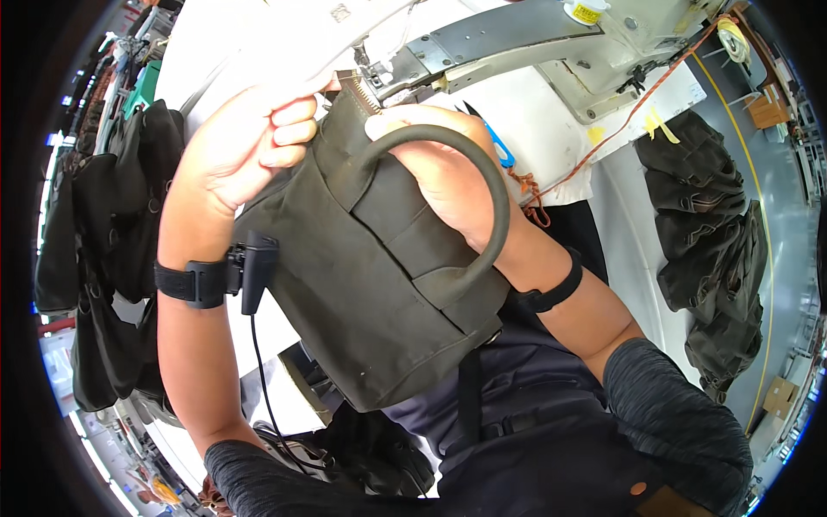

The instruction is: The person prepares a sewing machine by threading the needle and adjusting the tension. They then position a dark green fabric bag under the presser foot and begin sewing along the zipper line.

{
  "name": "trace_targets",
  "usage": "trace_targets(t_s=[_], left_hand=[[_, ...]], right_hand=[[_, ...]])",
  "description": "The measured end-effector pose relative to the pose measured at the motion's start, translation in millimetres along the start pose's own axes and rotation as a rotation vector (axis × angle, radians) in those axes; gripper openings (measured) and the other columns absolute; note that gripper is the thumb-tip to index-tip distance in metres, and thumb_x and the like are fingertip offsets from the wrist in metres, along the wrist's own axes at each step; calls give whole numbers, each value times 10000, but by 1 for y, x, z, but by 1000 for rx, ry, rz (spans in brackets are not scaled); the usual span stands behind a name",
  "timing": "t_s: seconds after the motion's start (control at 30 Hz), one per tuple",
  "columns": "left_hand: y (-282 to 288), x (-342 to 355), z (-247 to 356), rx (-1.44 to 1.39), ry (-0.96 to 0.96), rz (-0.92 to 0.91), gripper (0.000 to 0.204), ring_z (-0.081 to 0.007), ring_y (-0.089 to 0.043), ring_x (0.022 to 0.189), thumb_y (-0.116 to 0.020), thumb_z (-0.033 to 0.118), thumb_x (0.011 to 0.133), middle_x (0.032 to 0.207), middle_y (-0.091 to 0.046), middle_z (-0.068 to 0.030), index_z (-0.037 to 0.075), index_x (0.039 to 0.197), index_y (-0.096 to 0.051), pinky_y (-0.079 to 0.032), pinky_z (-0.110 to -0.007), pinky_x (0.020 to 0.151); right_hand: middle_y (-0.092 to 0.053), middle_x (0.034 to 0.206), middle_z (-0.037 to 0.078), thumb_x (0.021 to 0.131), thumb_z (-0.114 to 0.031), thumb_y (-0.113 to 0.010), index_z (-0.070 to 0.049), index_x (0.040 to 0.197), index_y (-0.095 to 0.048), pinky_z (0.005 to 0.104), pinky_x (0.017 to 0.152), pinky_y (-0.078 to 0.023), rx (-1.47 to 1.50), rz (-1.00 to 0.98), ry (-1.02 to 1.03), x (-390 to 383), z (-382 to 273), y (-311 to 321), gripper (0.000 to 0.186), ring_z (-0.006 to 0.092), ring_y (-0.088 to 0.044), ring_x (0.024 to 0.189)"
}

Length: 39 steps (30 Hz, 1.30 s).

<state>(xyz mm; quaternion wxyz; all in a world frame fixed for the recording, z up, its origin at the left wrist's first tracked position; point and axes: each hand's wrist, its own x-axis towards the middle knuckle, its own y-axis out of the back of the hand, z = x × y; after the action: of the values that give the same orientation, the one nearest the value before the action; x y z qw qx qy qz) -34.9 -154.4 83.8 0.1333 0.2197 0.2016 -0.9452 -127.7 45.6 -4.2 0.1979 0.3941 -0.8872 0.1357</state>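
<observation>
A dark olive handbag (345,284) hangs tilted in front of me, its top edge raised toward the sewing machine (482,43). A rounded handle (491,189) arches over my right wrist. My right hand (439,164) reaches through that loop and grips the bag's top edge, thumb beside a brass-toothed zipper (367,95). My left hand (271,138) is closed, with curled fingers against the bag's left edge and fingertips pinching at the zipper's far end. That zipper end lies close to the machine's needle area (372,67); the exact contact there is hard to make out.
Blue-handled snips (501,151) and an orange cord (594,155) lie right of the bag on the white table. More dark bags hang at left (121,250) and are piled at right (706,233). A small white pot (587,10) stands on the machine.
</observation>
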Motion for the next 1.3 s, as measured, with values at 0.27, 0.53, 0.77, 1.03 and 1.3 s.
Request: trace_targets(t_s=[0.27,0.53,0.77,1.03,1.3], left_hand=[[-5,14,-18,61,-171,265,108,-1,-259,498,-673,119,951,649,-363,97,97,886,-589,-219,-180,410],[0,29,-20,434,-354,277,111,-6,-284,521,-664,189,944,657,-377,102,100,897,-619,-211,-191,448],[0,17,-18,796,-587,294,163,-151,-440,699,-654,161,880,864,-519,-7,70,1015,-654,-346,-285,615],[10,15,-25,1550,-928,296,286,-318,-604,896,-620,99,827,1059,-656,-138,25,1098,-674,-486,-381,804],[-29,-37,29,1628,-355,570,229,-393,-615,793,-576,159,856,858,-649,-219,-56,788,-617,-513,-430,730]], right_hand=[[-715,977,51,929,-66,-627,29,1036,-720,251,841,-476,124,14,-228,-1,-9,1,171,119,-632,910],[-711,983,44,934,-67,-617,22,1051,-719,256,859,-470,219,90,-308,-3,-8,4,178,118,-626,925],[-715,923,110,897,2,-614,47,1007,-707,258,747,-495,77,83,-192,-8,-7,13,151,146,-638,817],[-692,937,71,935,-36,-605,47,1049,-694,233,799,-473,238,69,-333,-7,-10,12,166,107,-608,868],[-679,872,49,943,-81,-635,62,1061,-677,225,755,-463,156,41,-239,-6,-4,15,191,75,-576,824]])
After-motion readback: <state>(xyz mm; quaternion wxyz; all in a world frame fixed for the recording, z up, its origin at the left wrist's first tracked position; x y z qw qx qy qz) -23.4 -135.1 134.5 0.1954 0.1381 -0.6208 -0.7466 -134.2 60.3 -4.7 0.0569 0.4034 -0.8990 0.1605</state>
